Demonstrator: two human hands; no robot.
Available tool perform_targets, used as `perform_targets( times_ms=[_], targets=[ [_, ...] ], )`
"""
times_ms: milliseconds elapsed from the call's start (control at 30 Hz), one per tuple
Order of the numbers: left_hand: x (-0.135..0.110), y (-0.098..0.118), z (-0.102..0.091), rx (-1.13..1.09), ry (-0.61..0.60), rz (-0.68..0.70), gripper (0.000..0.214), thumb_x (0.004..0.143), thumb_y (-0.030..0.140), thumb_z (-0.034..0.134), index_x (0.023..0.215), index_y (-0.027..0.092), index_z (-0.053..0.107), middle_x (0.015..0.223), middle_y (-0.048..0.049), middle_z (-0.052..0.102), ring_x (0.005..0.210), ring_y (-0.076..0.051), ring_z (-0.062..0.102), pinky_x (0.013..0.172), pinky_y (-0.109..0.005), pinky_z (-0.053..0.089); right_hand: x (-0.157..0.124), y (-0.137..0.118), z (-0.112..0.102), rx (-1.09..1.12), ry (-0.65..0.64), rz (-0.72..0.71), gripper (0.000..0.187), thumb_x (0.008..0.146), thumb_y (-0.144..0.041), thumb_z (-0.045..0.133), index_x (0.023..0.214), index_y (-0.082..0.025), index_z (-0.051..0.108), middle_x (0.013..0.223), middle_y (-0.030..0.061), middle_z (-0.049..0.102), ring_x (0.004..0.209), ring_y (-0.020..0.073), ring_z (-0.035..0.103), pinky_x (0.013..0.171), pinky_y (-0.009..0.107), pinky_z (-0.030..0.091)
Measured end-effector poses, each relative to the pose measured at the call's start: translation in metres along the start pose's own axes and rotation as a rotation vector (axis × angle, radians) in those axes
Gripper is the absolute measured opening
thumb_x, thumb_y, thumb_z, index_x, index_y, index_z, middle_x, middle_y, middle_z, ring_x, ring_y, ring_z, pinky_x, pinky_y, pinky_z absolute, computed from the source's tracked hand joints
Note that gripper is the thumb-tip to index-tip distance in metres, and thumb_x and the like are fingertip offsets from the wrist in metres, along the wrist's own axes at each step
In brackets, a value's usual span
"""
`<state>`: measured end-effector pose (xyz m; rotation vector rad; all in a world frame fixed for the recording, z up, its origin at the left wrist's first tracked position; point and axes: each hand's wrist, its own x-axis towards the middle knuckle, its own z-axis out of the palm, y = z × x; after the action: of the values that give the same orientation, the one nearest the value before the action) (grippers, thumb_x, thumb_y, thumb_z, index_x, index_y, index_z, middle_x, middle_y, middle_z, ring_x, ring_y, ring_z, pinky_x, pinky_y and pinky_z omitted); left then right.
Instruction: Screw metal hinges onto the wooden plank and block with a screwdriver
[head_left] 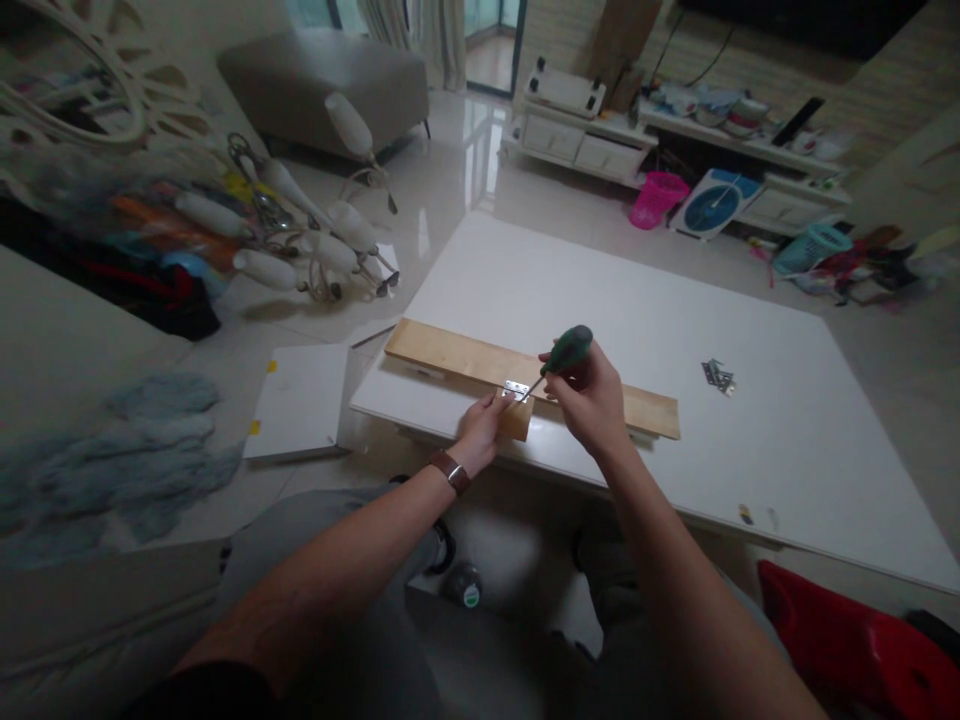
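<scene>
My right hand (592,395) is closed round a screwdriver with a dark green handle (570,348), tilted so its shaft runs down to the left. Its tip reaches a silver metal hinge (515,390) where a small wooden block (514,422) meets a long wooden board (450,350). On the block's left side, my left hand (480,428) grips it, thumb close to the hinge. The board lies across the near part of a white tabletop (637,290). Whether a screw sits under the tip is too small to tell.
Several metal hinges (718,377) lie in a pile on the right of the tabletop. A white panel (300,400) is at the left, near a lamp with white shades (330,250). A red plastic stool (847,640) stands at the lower right, and a bottle (463,585) between my feet.
</scene>
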<state>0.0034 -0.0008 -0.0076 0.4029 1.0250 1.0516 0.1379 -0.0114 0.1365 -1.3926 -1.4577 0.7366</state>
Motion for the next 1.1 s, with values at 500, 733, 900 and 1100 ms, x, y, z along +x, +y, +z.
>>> perform_targets(
  times_ms=[500, 733, 900, 1100],
  targets=[
    [0.0001, 0.0002, 0.0006, -0.006, 0.010, 0.012, 0.045, 0.061, 0.044, 0.096, 0.095, 0.018, 0.082, 0.098, -0.0080, 0.081, 0.084, -0.021, 0.071, 0.079, -0.032, 0.052, -0.0001, 0.0032, 0.0062, -0.008, 0.104, 0.027, 0.022, 0.079, -0.033, 0.079, 0.095, -0.023, 0.069, 0.089, 0.0038, 0.076, 0.076, 0.0196, 0.068, 0.072, 0.039, 0.057],
    [0.0020, -0.0008, -0.0002, 0.001, 0.014, 0.004, 0.043, 0.061, 0.043, 0.095, 0.093, 0.018, 0.081, 0.094, -0.0076, 0.081, 0.081, -0.022, 0.070, 0.075, -0.032, 0.051, 0.0036, 0.0015, -0.0005, 0.151, -0.006, 0.119, 0.028, 0.073, -0.024, 0.075, 0.099, -0.025, 0.064, 0.100, 0.0043, 0.079, 0.070, 0.0161, 0.067, 0.064, 0.035, 0.056],
    [0.0021, -0.0020, -0.0005, -0.010, 0.027, 0.017, 0.043, 0.061, 0.041, 0.095, 0.093, 0.017, 0.081, 0.097, -0.0091, 0.081, 0.083, -0.021, 0.070, 0.076, -0.031, 0.050, 0.0038, -0.0019, -0.0024, 0.195, 0.009, 0.131, 0.030, 0.073, -0.027, 0.074, 0.100, -0.026, 0.061, 0.104, 0.0038, 0.077, 0.065, 0.0147, 0.067, 0.062, 0.035, 0.059],
    [0.0006, -0.0005, 0.0000, -0.034, -0.008, 0.002, 0.047, 0.060, 0.043, 0.096, 0.097, 0.017, 0.081, 0.099, -0.0092, 0.081, 0.087, -0.022, 0.071, 0.079, -0.032, 0.051, 0.0010, 0.0026, 0.0000, -0.036, 0.109, 0.043, 0.032, 0.076, -0.032, 0.080, 0.104, -0.024, 0.068, 0.081, 0.0001, 0.071, 0.065, 0.0171, 0.064, 0.062, 0.037, 0.055]
  ],
)
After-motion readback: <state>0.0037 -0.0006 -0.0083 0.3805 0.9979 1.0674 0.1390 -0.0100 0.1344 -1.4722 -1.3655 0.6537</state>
